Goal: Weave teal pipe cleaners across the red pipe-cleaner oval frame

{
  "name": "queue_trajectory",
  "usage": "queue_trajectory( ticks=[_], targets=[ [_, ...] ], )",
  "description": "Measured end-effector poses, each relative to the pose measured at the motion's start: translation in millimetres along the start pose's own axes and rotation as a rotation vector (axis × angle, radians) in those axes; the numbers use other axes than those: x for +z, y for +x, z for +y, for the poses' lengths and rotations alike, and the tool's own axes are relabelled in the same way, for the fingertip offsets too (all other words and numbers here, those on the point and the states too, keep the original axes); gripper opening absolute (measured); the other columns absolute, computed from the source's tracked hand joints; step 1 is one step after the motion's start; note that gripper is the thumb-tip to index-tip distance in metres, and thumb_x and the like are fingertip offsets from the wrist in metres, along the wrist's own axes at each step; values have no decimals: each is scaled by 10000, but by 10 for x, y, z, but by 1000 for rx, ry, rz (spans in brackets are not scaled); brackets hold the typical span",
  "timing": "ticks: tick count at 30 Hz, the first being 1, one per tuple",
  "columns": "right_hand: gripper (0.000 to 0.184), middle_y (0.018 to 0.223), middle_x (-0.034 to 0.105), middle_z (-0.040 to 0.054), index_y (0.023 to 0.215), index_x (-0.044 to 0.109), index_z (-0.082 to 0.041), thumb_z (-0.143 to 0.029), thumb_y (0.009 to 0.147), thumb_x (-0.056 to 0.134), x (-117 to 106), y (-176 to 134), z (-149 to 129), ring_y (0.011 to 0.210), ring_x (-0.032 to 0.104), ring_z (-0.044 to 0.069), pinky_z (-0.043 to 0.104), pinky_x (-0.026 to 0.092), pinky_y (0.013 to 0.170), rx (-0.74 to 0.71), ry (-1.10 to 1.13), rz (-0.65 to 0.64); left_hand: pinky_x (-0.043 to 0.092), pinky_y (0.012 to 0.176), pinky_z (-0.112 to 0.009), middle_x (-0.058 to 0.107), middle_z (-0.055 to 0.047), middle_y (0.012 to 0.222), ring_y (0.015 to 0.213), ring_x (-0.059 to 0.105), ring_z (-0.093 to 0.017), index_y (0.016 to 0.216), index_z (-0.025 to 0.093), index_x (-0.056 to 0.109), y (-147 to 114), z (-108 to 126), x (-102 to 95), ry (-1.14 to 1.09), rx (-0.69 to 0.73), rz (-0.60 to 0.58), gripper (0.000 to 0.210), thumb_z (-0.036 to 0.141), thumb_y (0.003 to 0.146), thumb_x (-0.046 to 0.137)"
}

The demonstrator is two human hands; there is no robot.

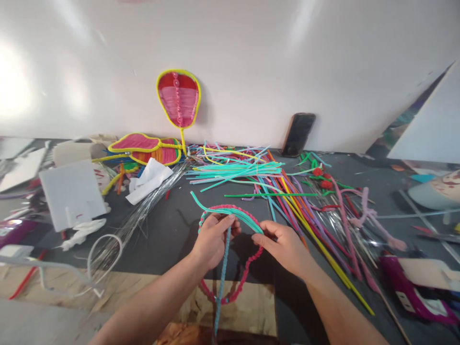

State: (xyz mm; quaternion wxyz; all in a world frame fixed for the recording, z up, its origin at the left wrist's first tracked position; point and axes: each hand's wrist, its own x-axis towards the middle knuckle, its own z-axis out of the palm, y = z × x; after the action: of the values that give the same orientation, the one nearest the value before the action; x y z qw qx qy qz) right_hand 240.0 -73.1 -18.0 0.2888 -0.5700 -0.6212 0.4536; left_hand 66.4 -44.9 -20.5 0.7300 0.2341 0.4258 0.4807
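Between my hands is a pink twisted pipe-cleaner loop (246, 269), with a blue twisted stem (223, 258) running down across it toward me. Several turquoise pipe cleaners (247, 221) lie along the loop's top edge, one loose end sticking up at the left. My left hand (214, 239) pinches the turquoise strands and the loop near the top of the stem. On the right, my right hand (282, 242) pinches the same strands against the loop between thumb and fingers. Beyond them lies a pile of loose turquoise pipe cleaners (237, 170).
A pink fan shape with a yellow rim (179, 98) stands against the white wall. A phone (298, 134) leans there too. Wire strands (143, 206) and white paper (149, 179) lie left; yellow pipe cleaners (323, 254) and a purple glue-gun-like tool (413, 287) lie right.
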Motion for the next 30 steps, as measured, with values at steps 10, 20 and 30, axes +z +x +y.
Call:
queue_trajectory(
  ticks=[10, 20, 30],
  targets=[
    [264, 634, 601, -11, 747, 611, -201, -410, 854, 491, -76, -10, 10, 614, 548, 146, 236, 402, 569, -22, 73, -35, 360, 474, -160, 596, -29, 775, 599, 495, -60, 759, 121, 610, 69, 9, -52, -71, 36, 5, 206, 229, 657, 752],
    [333, 782, 664, 35, 888, 638, -172, -457, 869, 464, 44, 71, 117, 675, 589, 144, 245, 436, 602, 68, 401, -54, 367, 487, -147, 594, -33, 812, 606, 482, -45, 757, 115, 613, 128, 64, -89, -113, 54, 23, 181, 188, 661, 748],
    [293, 696, 639, 13, 798, 659, -153, -414, 837, 529, 44, 106, 136, 614, 554, 112, 230, 411, 591, 69, 410, -34, 390, 498, -143, 597, -34, 796, 606, 494, -48, 767, 116, 589, 129, 72, -90, -127, 31, 32, 206, 203, 665, 746]
  ],
)
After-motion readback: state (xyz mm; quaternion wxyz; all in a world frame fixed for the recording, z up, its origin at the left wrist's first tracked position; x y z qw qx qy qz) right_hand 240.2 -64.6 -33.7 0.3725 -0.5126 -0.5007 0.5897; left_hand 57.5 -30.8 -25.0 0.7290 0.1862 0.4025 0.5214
